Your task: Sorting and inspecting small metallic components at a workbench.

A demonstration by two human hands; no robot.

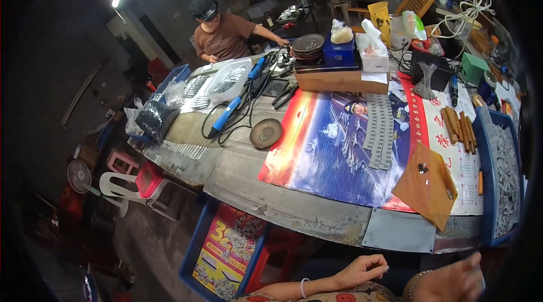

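Left hand (362,271) being held loosely curled and empty below the desk (294,206) edge, right hand (452,282) being spread open, empty, brown card (424,186) lying nearest on the desk, blue tray (489,189) sitting beside it

Right hand (449,284) blurred, cut by lower edge; small parts in blue tray (487,177) too small to tell.

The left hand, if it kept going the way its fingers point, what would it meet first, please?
Probably the right hand: the left hand points right, fingers curled, toward it. Nothing shows between them, though depth is unclear.
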